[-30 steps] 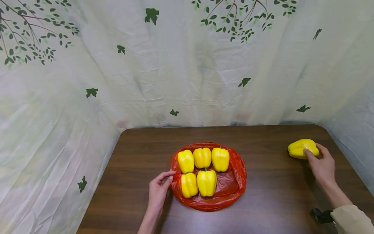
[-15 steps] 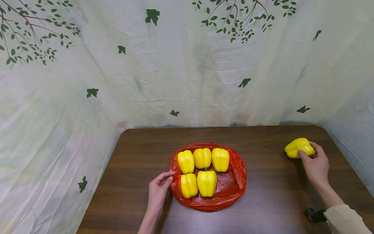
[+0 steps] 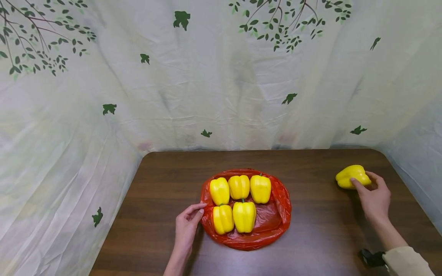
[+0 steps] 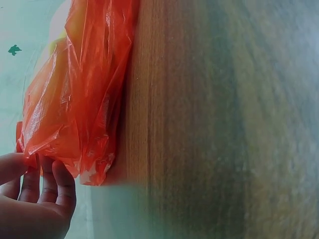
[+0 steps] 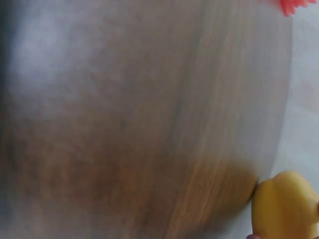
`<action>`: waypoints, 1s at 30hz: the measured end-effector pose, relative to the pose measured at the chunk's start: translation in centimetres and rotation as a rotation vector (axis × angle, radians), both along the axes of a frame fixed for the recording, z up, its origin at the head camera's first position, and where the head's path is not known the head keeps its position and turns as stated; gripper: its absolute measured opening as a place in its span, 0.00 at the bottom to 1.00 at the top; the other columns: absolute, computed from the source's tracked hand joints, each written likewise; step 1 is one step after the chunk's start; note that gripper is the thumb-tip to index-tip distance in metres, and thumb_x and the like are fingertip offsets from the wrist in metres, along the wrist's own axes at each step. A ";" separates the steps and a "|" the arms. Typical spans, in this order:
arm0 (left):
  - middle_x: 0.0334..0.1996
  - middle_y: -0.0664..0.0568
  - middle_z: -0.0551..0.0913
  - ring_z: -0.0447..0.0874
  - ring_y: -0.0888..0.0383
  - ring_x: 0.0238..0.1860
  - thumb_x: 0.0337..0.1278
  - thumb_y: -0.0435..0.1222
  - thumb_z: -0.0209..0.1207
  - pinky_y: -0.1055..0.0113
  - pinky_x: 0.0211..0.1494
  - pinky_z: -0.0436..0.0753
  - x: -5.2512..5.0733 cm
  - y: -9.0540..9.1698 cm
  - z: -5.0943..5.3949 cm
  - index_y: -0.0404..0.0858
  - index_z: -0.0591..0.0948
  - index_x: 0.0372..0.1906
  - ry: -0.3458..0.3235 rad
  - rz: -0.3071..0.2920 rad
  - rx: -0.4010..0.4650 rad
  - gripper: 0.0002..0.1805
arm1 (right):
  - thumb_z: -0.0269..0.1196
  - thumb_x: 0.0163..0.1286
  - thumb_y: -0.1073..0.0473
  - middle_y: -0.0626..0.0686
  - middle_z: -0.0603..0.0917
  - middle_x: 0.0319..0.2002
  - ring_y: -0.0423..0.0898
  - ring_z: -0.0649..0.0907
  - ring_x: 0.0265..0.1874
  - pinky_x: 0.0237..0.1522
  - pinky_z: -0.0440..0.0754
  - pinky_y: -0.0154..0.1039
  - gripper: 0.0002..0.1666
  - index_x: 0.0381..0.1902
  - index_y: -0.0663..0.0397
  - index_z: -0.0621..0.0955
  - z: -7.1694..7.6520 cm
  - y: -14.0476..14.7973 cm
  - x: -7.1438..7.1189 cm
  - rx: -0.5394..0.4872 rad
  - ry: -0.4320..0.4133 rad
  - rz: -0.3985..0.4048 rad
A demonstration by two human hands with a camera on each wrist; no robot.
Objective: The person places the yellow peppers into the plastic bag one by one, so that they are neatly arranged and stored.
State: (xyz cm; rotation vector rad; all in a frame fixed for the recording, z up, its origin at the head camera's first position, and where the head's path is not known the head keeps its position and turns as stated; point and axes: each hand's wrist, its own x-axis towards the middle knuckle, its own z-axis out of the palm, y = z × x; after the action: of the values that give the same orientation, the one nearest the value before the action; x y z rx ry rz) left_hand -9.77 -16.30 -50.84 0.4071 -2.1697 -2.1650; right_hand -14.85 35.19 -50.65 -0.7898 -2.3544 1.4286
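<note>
In the head view a red plastic bag (image 3: 267, 218) lies spread at mid-table with its rim rolled into an oval. Several yellow bell peppers (image 3: 244, 217) rest inside it, three along the back and two in front at the left. My left hand (image 3: 187, 224) pinches the bag's left rim between thumb and fingers, which the left wrist view shows at the crumpled red plastic (image 4: 99, 89). Far to the right, my right hand (image 3: 374, 197) grips another yellow bell pepper (image 3: 350, 176), lying on its side. Only part of that pepper (image 5: 284, 206) shows in the right wrist view.
The brown wooden table (image 3: 310, 230) has rounded far corners. Behind it and at the sides hangs a pale curtain (image 3: 221, 76) with printed leaves and branches. A black strap-like device (image 3: 372, 257) sits at the right wrist, by the beige sleeve (image 3: 407, 260).
My right hand has shifted slightly left with the pepper over the past second, then nearly stopped. The left hand and the bag have stayed in place.
</note>
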 end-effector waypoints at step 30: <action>0.51 0.42 0.82 0.81 0.53 0.45 0.65 0.28 0.59 0.69 0.50 0.81 -0.2 -0.1 0.8 0.32 0.84 0.50 -0.015 -0.032 0.015 0.12 | 0.67 0.66 0.47 0.47 0.75 0.57 0.30 0.75 0.41 0.34 0.74 0.18 0.34 0.68 0.47 0.74 1.7 -2.0 1.8 -0.111 0.074 -0.016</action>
State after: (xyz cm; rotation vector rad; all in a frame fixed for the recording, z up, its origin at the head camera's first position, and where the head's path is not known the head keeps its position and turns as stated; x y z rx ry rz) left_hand -9.94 -16.43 -50.06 0.3938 -2.1836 -2.2030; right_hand -13.07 33.22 -48.98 -0.7683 -2.2254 1.5651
